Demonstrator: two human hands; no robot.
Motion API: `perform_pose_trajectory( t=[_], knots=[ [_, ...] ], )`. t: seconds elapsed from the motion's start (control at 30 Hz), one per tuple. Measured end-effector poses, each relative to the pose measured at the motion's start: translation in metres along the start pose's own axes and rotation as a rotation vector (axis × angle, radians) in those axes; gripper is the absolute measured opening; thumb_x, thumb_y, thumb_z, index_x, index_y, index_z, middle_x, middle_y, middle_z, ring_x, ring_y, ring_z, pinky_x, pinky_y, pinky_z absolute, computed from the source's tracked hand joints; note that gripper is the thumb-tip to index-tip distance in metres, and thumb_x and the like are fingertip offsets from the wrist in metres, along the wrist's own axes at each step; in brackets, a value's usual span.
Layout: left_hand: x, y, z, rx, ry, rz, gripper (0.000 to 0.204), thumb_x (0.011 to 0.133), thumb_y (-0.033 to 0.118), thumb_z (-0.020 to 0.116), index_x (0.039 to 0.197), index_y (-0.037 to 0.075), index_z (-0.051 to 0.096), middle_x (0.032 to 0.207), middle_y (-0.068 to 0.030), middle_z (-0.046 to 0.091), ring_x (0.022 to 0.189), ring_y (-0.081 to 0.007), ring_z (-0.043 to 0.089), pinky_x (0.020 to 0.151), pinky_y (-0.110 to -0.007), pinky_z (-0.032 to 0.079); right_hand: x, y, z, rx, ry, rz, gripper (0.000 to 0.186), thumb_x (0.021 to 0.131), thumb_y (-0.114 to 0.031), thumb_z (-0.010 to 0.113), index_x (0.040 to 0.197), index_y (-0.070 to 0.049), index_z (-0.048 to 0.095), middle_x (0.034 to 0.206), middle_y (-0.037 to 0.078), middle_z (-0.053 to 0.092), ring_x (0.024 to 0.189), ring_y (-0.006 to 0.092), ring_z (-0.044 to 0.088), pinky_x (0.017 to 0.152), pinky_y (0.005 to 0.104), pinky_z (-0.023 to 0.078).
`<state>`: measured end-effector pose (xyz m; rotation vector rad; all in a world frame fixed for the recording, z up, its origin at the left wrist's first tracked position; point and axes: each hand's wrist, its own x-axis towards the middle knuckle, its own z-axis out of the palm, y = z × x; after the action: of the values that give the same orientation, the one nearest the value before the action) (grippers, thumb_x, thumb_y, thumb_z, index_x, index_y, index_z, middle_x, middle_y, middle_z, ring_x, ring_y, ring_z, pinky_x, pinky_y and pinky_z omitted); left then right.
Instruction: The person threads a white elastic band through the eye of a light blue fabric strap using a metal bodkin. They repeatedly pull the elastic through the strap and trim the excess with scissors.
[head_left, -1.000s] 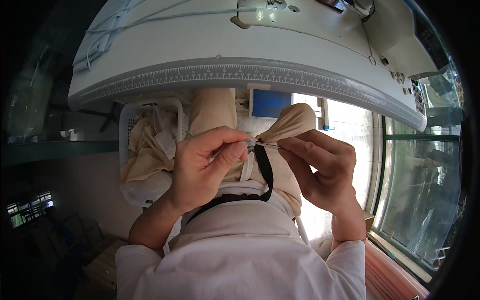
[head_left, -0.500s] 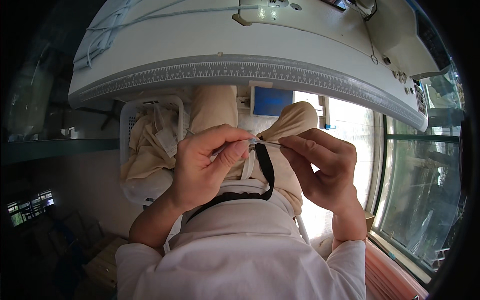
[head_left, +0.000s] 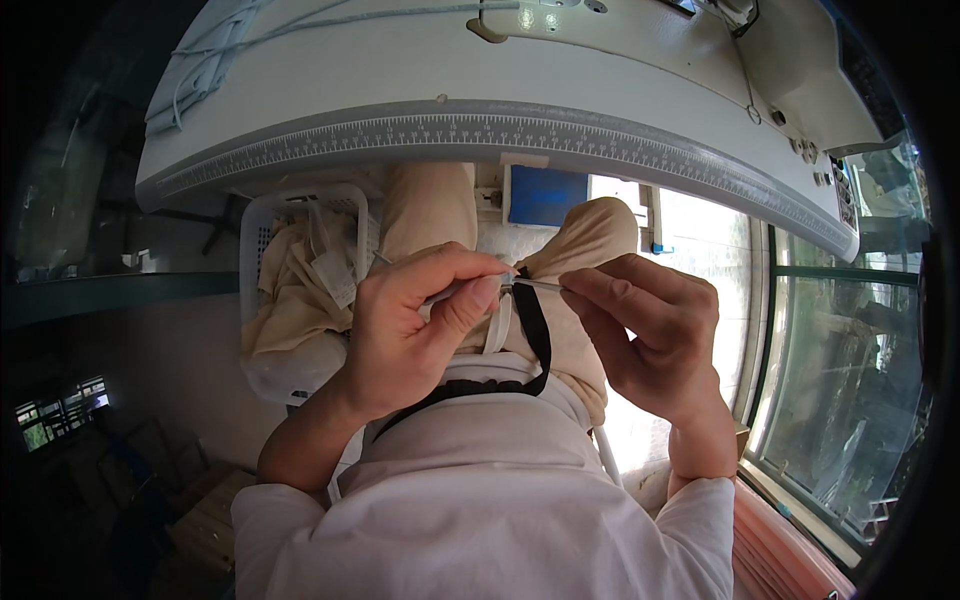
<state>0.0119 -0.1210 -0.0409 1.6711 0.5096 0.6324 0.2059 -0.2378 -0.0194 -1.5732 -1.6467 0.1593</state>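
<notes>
Above my lap, my left hand is closed, thumb and forefinger pinching a small pale bluish piece whose kind is too small to make out. My right hand is closed too, its fingertips gripping a thin, straight, light grey length that runs across to that piece. Whether it is a cord or a rod I cannot tell. A thin grey end pokes out behind my left hand. Just below the fingertips hangs a black strap, curving to my waist, beside a whitish strip.
The white sewing machine table has a ruler along its front edge. Light blue cords lie on its left; the machine stands right. A white basket with beige cloth sits left of my legs. A blue pedal-like panel is below.
Both hands stay nearly in place with the same pinch. The right hand has shifted very slightly to the right, and the thin length between the hands looks a little straighter.
</notes>
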Motion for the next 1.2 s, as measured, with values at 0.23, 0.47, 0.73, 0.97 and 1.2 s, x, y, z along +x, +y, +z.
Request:
perform_pose_trajectory(
  t=[0.23, 0.47, 0.73, 0.97, 1.2],
  knots=[
    [-0.0003, -0.0023, -0.002, 0.013, -0.03, 0.01, 0.016, 0.1, 0.007, 0.06, 0.105, -0.006, 0.068, 0.087, -0.0061, 0.066, 0.073, -0.0058, 0.055, 0.064, -0.019, 0.042, 0.0029, -0.0025, -0.0016, -0.046, -0.029, -0.025, 0.015, 0.074, 0.001, 0.077, 0.088, -0.004, 0.072, 0.07, 0.005, 0.064, 0.056, 0.0209, 0.062, 0.046, 0.0314, 0.046],
    [-0.0019, -0.0028, -0.0049, 0.002, -0.001, -0.022, 0.014, 0.1, 0.008, 0.06, 0.102, -0.004, 0.068, 0.084, -0.0038, 0.065, 0.061, -0.0024, 0.045, 0.056, -0.018, 0.037, 0.0003, -0.0018, -0.0005, -0.018, -0.008, 0.016, 0.016, 0.074, 0.001, 0.077, 0.088, -0.004, 0.072, 0.069, 0.005, 0.063, 0.055, 0.0214, 0.062, 0.045, 0.0314, 0.046],
    [-0.0007, -0.0018, -0.0039, 0.001, -0.014, -0.026, 0.014, 0.1, 0.009, 0.06, 0.102, -0.003, 0.067, 0.084, -0.0033, 0.065, 0.061, -0.0023, 0.045, 0.055, -0.018, 0.037, 0.001, -0.0016, -0.0005, 0.004, -0.018, 0.029, 0.014, 0.075, 0.002, 0.077, 0.087, -0.003, 0.072, 0.066, 0.005, 0.061, 0.051, 0.021, 0.059, 0.044, 0.0322, 0.043],
    [0.0, -0.0017, -0.0034, -0.008, -0.017, -0.018, 0.015, 0.1, 0.009, 0.06, 0.102, -0.003, 0.068, 0.083, -0.0027, 0.065, 0.06, -0.0019, 0.045, 0.054, -0.018, 0.036, 0.001, -0.0015, -0.0008, -0.022, -0.028, 0.022, 0.014, 0.075, 0.001, 0.077, 0.087, -0.004, 0.072, 0.065, 0.004, 0.059, 0.05, 0.0204, 0.057, 0.044, 0.0323, 0.042],
    [0.0, -0.0013, -0.0036, 0.002, -0.016, -0.016, 0.015, 0.1, 0.009, 0.061, 0.102, -0.003, 0.068, 0.082, -0.0022, 0.065, 0.061, -0.0015, 0.044, 0.055, -0.018, 0.036, 0.0006, -0.0008, 0.0001, -0.026, -0.014, 0.006, 0.014, 0.075, 0.001, 0.078, 0.087, -0.004, 0.072, 0.065, 0.004, 0.06, 0.051, 0.0196, 0.058, 0.044, 0.0318, 0.043]
  ],
)
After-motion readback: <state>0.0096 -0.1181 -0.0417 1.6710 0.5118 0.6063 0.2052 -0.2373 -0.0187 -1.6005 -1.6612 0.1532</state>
